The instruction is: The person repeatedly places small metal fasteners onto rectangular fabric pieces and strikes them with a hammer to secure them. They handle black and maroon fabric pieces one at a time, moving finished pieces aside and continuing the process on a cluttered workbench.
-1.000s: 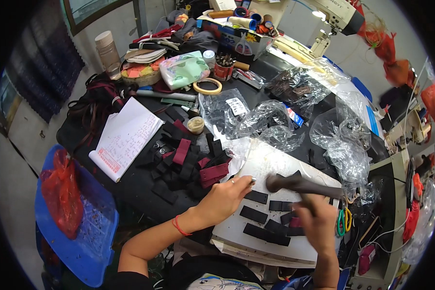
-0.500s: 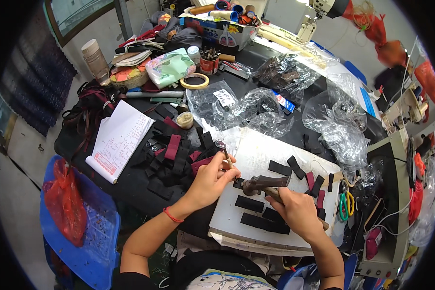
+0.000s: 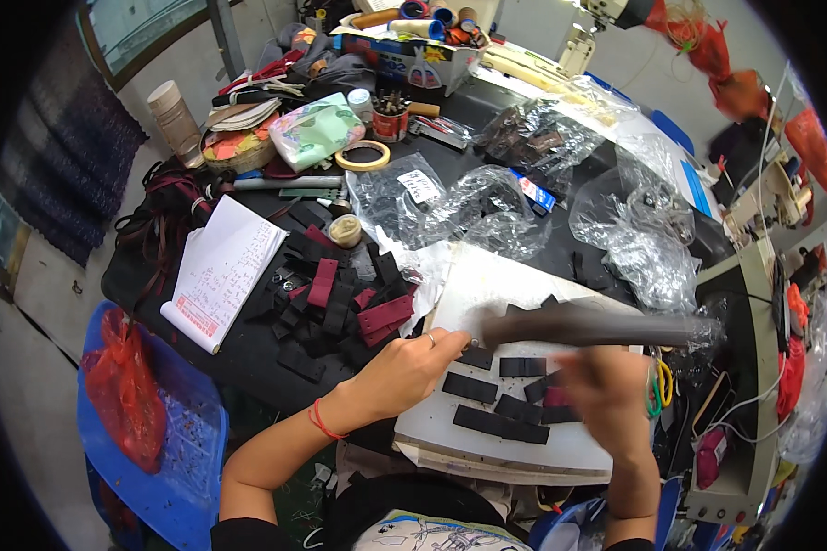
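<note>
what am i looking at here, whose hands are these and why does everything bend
There is no machine: these are a person's own bare hands. The picture comes from the left of two wide fisheye cameras on their head, looking down, so straight edges curve.

The left hand pinches a small object, too hidden to identify. The right hand grips a dark hammer-like tool, blurred.

Below, black strips lie on a white board. Left of it are piled black and maroon strips and a notepad.
</note>
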Motion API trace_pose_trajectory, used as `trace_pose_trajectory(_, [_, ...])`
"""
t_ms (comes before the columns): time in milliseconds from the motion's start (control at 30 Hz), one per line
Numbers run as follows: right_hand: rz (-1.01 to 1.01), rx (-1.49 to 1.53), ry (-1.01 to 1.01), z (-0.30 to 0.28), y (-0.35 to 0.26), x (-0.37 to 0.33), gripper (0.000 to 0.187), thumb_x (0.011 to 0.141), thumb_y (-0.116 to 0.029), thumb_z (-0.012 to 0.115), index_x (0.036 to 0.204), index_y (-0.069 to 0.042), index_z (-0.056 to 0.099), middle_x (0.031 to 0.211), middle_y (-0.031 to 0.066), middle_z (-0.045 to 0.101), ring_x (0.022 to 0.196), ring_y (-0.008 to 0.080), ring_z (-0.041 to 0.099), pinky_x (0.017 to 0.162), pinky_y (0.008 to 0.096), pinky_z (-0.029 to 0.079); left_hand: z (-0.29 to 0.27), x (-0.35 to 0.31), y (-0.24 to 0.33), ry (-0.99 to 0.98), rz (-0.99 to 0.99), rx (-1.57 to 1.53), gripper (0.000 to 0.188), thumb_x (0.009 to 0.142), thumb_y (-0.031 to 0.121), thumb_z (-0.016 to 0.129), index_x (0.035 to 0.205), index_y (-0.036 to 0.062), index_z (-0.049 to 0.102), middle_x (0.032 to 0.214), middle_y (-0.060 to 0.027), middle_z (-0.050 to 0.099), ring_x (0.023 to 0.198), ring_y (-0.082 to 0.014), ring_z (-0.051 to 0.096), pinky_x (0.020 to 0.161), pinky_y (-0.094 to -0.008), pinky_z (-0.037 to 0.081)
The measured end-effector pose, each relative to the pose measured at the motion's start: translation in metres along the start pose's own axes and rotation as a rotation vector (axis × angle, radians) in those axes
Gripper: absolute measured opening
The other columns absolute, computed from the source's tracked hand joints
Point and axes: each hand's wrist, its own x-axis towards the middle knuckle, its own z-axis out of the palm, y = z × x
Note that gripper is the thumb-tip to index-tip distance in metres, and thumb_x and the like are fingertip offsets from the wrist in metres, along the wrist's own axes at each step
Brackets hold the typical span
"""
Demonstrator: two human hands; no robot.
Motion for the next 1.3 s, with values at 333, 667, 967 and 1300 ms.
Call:
trace_pose_trajectory(333, [0.25, -0.061, -0.021, -0.011, 0.035, -0.055, 0.019, 0.081, -0.014, 0.074, 0.095, -0.003, 0.066, 0.073, 0.0116, 0.066, 0.059, 0.0245, 0.063, 0.054, 0.0315, 0.048, 0.027, 0.003, 0.033, 0.086, -0.369, -0.743, 0.018, 0.095, 0.003, 0.054, 0.111, -0.0013, 0.05, 0.099, -0.0126, 0.066, 0.094, -0.0183, 0.066, 0.08, -0.0286, 0.054])
trace_pose_trajectory(667, [0.257, -0.089, 0.02, -0.019, 0.049, -0.093, 0.022, 0.077, -0.009, 0.076, 0.096, -0.001, 0.066, 0.064, 0.0087, 0.062, 0.052, 0.0168, 0.055, 0.052, 0.0281, 0.043, 0.022, 0.006, 0.046, -0.145, -0.323, -0.72, 0.017, 0.095, 0.001, 0.052, 0.111, -0.0002, 0.051, 0.097, -0.0115, 0.067, 0.094, -0.0149, 0.063, 0.084, -0.0289, 0.051])
trace_pose_trajectory(967, [0.315, -0.055, 0.009, -0.021, 0.044, -0.099, 0.022, 0.074, -0.008, 0.077, 0.094, -0.002, 0.068, 0.065, 0.008, 0.064, 0.053, 0.0161, 0.057, 0.053, 0.0282, 0.043, 0.034, 0.005, 0.035, -0.005, -0.452, -0.888, 0.022, 0.095, 0.003, 0.053, 0.116, -0.0005, 0.047, 0.102, -0.0118, 0.064, 0.094, -0.0176, 0.066, 0.082, -0.0283, 0.055])
trace_pose_trajectory(1300, [0.329, -0.019, -0.036, -0.012, 0.039, -0.097, 0.024, 0.073, -0.009, 0.078, 0.094, -0.002, 0.069, 0.068, 0.0093, 0.066, 0.055, 0.0176, 0.06, 0.054, 0.0281, 0.045, 0.047, -0.005, 0.032, -0.044, -0.401, -0.694, 0.014, 0.094, 0.003, 0.056, 0.107, -0.001, 0.052, 0.099, -0.0135, 0.068, 0.095, -0.0159, 0.067, 0.08, -0.0267, 0.054])
